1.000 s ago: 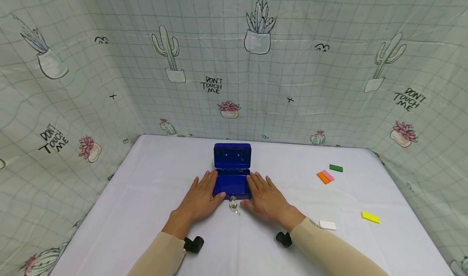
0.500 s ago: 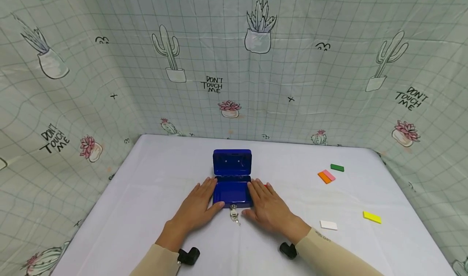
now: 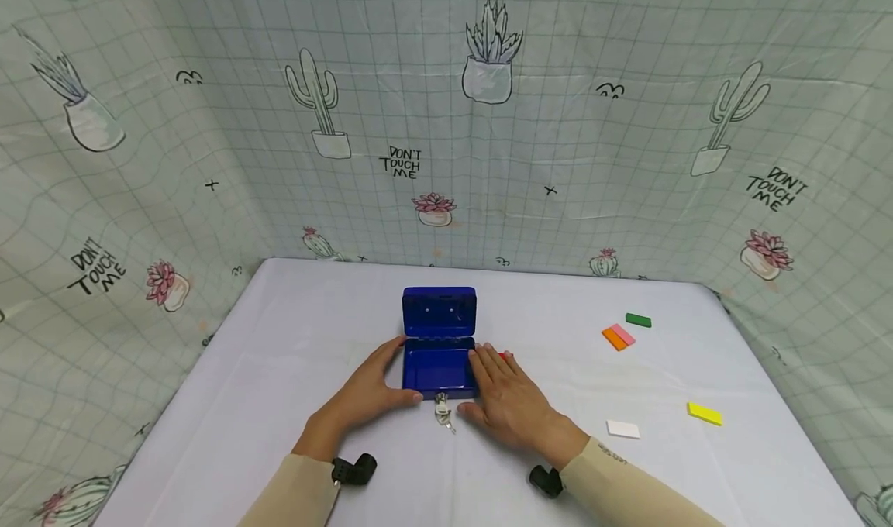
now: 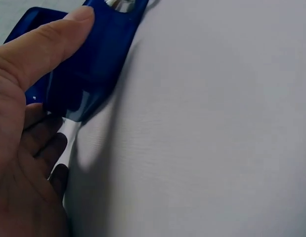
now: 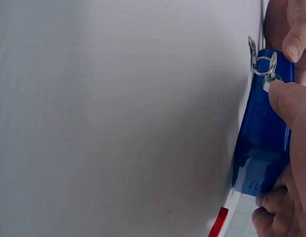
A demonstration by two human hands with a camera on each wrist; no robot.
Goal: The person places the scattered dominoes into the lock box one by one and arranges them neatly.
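Observation:
A small blue metal cash box [image 3: 439, 370] stands on the white table with its lid [image 3: 439, 311] raised. Inside, it is bare. Keys on a ring [image 3: 443, 414] hang from the lock at its front. My left hand [image 3: 363, 391] spans the box's left end, thumb at the front corner and fingers toward the back. In the left wrist view, that thumb [image 4: 49, 42] lies straight across the box's front, fingers loosely bent. My right hand [image 3: 515, 403] rests along the right side with straight fingers, its thumb near the keys.
A red block [image 3: 505, 355] shows partly behind my right hand. Farther right lie orange [image 3: 614, 339], pink [image 3: 624, 334], green [image 3: 638, 320], yellow [image 3: 705, 414] and white [image 3: 623, 429] blocks. A patterned cloth [image 3: 432, 124] hangs behind the table.
The cash box has slid slightly toward me with both hands beside it. My left fingers have moved off its side, opening a gap there. The red block has come into view.

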